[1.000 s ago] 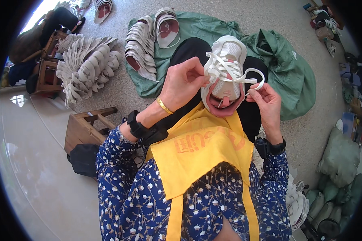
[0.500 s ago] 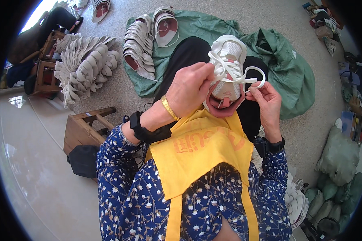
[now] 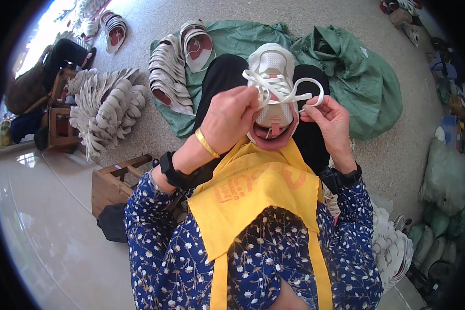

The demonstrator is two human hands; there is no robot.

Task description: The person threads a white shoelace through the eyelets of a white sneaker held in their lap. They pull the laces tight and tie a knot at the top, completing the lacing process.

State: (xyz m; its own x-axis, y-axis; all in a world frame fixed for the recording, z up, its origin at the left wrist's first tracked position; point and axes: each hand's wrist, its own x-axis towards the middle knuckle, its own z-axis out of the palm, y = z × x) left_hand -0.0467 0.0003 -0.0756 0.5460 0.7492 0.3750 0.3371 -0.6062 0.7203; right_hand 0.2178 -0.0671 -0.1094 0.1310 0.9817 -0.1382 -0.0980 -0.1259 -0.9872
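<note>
A white sneaker [image 3: 270, 57] with pink lining and a pink heel tab rests between my knees, its toe pointing away from me. White laces [image 3: 309, 80] cross over its tongue and run out to both sides. My left hand [image 3: 228, 118], left of the shoe, is closed on a bunched part of the lace. On the other side, my right hand [image 3: 328, 124] pinches the lace near its end between thumb and fingertips, and a loop arches up above those fingers. The shoe's opening faces me, next to the yellow apron [image 3: 253, 191].
Stacked shoe uppers [image 3: 171, 75] lie on green sacking [image 3: 225, 39] ahead, with a larger pile [image 3: 108, 111] to the left. A wooden stool [image 3: 111, 186] stands by my left elbow. A stuffed green sack [image 3: 364, 88] lies ahead right; more uppers [image 3: 390, 248] sit beside my right arm.
The view has shifted slightly, so the shoe and hands appear further left. Both hands keep hold of the lace, and the loop by my right hand stands more rounded.
</note>
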